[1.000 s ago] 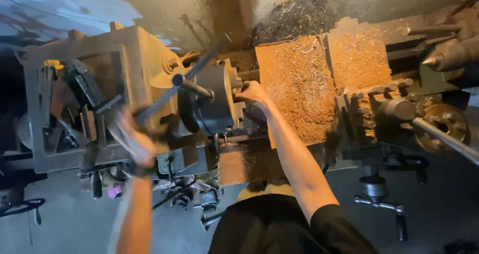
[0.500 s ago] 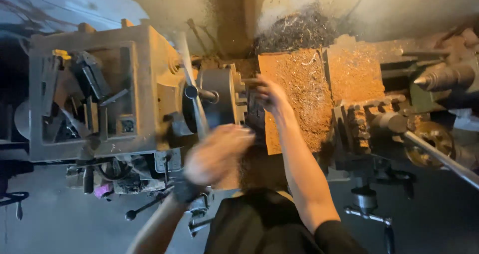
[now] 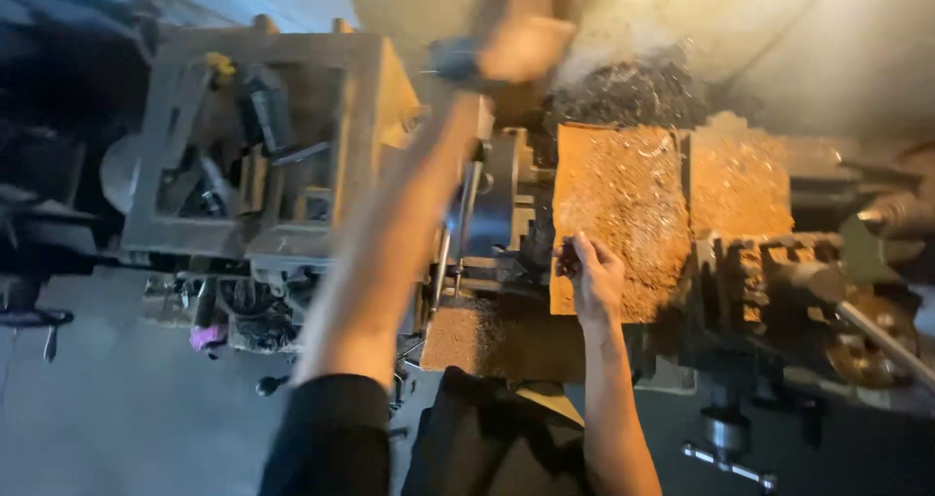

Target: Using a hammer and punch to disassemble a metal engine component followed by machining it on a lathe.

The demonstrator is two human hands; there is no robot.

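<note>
1. Dim workshop, grey concrete floor (image 3: 117, 428) below; a metal lathe (image 3: 487, 213) spans the view, lit warmly from 1 o'clock.
2. Left hand (image 3: 521, 38), at 12 o'clock, is raised high with the forearm stretched over the headstock (image 3: 263, 145). It is motion-blurred; whether its fingers are spread, closed or gripping anything cannot be told.
3. Right hand (image 3: 596, 277) sits just right of centre, at the near left edge of the chip-covered carriage plate (image 3: 623, 213), beside the chuck (image 3: 492, 204). Its fingers are curled together, apparently pinching a small dark piece (image 3: 567, 258); what it is cannot be made out. Judged: the hand is kept low and close to the chuck to keep that piece within reach of the spindle.
4. Heap of dark metal swarf (image 3: 623, 92) lies behind the carriage at 1 o'clock; finer chips coat the plate and the tray (image 3: 477, 335) below.
5. Tailstock (image 3: 896, 213) stands at 3 o'clock, well apart from both hands.
</note>
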